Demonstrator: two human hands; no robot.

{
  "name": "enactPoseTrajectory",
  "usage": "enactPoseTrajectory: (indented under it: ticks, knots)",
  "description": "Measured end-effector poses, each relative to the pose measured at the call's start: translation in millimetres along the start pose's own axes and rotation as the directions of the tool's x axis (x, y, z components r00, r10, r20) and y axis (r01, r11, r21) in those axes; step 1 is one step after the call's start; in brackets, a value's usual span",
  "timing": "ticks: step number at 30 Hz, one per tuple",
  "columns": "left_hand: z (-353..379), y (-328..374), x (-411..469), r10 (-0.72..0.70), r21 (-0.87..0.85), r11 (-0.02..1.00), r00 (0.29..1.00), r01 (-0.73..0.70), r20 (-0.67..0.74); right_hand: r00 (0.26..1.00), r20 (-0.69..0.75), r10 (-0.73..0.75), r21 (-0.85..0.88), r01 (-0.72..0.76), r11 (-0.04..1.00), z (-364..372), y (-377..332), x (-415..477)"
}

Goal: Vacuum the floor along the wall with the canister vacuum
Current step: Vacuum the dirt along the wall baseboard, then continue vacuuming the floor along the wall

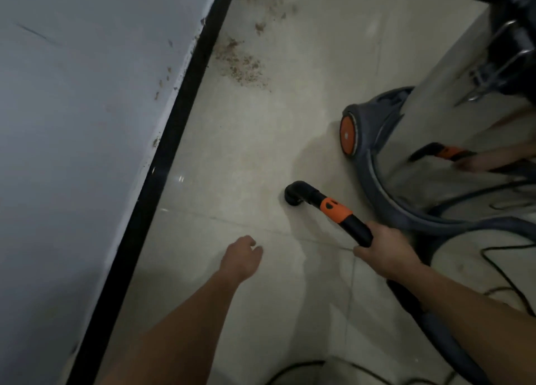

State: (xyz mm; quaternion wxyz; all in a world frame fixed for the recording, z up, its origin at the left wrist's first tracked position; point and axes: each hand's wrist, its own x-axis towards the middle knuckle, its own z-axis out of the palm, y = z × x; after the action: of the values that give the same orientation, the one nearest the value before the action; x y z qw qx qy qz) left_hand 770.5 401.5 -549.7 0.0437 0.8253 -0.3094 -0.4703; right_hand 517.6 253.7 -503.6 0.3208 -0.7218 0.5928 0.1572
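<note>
Two bare forearms reach in from the bottom edge. The left grip hangs over the floor with its fingers loosely curled, holding nothing. The right grip is wrapped round the black hose handle, just behind its orange collar.

The floor is pale, glossy tile with thin grout lines. Along its left side runs a black skirting under a grey-white wall, both slanting from lower left to upper right. Brown crumbs of dirt lie scattered on the tile close to the skirting, well ahead of the handle, and some specks cling to the wall's lower edge.

The handle's long axis runs from the right grip up and to the left, towards the wall; its bent end turns down at the floor. The hose trails back towards the lower right.

The canister vacuum, a steel drum on a grey base with an orange wheel, stands at the right, just beside the handle. A black cord lies on the tile near it.
</note>
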Motion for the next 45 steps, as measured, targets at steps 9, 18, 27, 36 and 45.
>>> enactPoseTrajectory:
  ticks: [9, 18, 27, 36, 45]
  knots:
    - [-53.0, 96.2, -186.8, -0.319, -0.829, 0.423, 0.916, 0.366, 0.242, 0.963, 0.162, -0.215, 0.003, 0.218, 0.976, -63.7, -11.7, -214.7]
    - [-128.1, 184.6, -290.4, -0.201, -0.948, -0.061, 0.927, 0.312, 0.317, 0.953, 0.132, -0.274, 0.031, 0.272, 0.962, -172.3, -40.2, -313.0]
    - [-153.5, 311.3, -315.1, -0.11, -0.976, 0.206, 0.993, 0.069, 0.046, 0.61, -0.749, -0.258, -0.129, 0.248, 0.96, -374.2, -22.1, -243.2]
    - [-140.7, 417.4, -278.2, -0.018, -0.904, 0.427, 0.999, -0.024, -0.035, 0.797, -0.573, 0.192, 0.197, -0.094, 0.976, -402.0, 25.9, -147.2]
    - [-132.9, 499.4, -215.7, -0.147, -0.892, 0.447, 0.977, -0.071, -0.151, 0.677, -0.735, 0.037, 0.014, -0.039, 0.999, -430.4, 57.8, -92.8]
